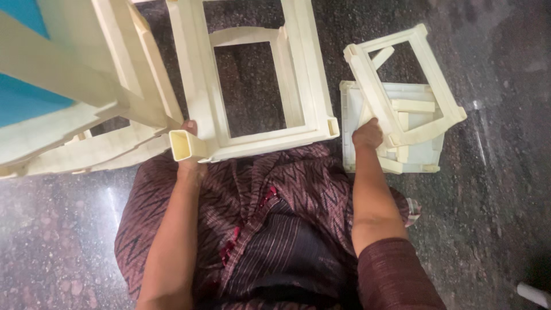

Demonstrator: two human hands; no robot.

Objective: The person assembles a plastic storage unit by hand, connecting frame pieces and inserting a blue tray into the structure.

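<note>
Gripping a hollow square post (185,145) at the corner of the big cream frame (310,97), the left hand (189,150) was closed round it, right over the lap. Right hand (367,135) was curled shut on a smaller frame (442,86), tilted up off a tray (427,152) of loose bars on the dark stone floor (505,189). Rack (69,86) sat at left.

No packages, labels, signs or screens show anywhere in this view.
</note>
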